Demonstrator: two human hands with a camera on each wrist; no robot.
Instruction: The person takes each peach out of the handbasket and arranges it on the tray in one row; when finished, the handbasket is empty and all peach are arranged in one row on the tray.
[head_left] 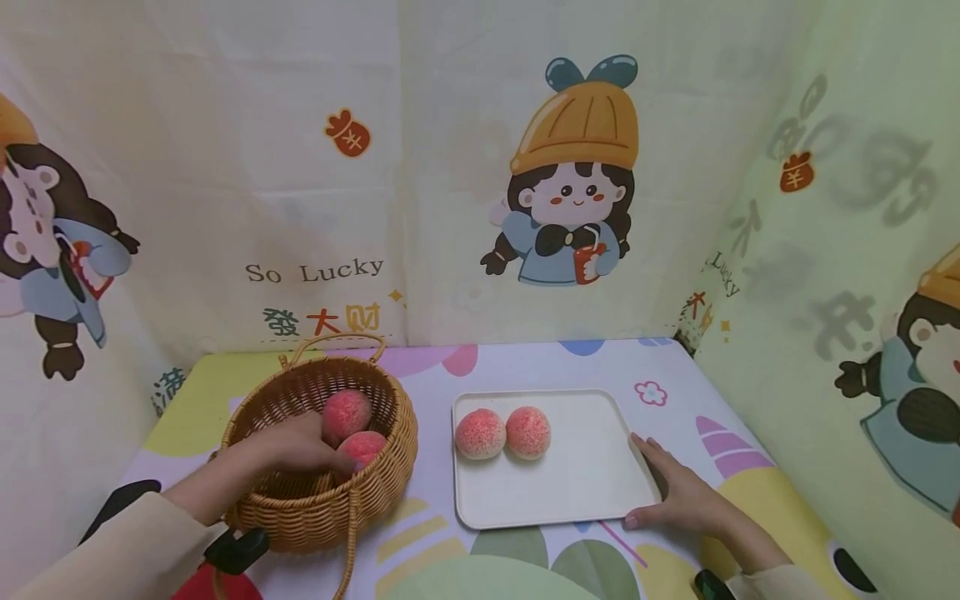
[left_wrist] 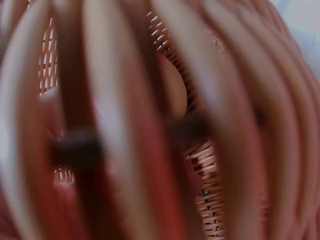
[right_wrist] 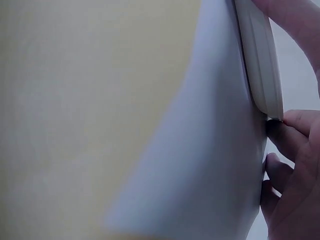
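At the left in the head view, a round wicker basket (head_left: 322,521) holds a pink peach (head_left: 347,413) and a second peach (head_left: 364,447). My left hand (head_left: 300,443) reaches inside, thumb and fingers around the second, nearer peach. In the left wrist view, blurred wicker strands cover most of the hand; a pale peach side (left_wrist: 174,85) shows through. Two speckled peaches, one left (head_left: 480,434) and one right (head_left: 528,432), sit side by side on a white rectangular tray (head_left: 592,475). My right hand (head_left: 686,497) holds the tray's near right corner between thumb and fingers.
A patterned cloth (head_left: 420,375) covers the table. The basket's handle (head_left: 337,337) stands up at its far rim, and a strap (head_left: 350,542) hangs down its near side. Printed curtains (head_left: 450,167) enclose the back and both sides.
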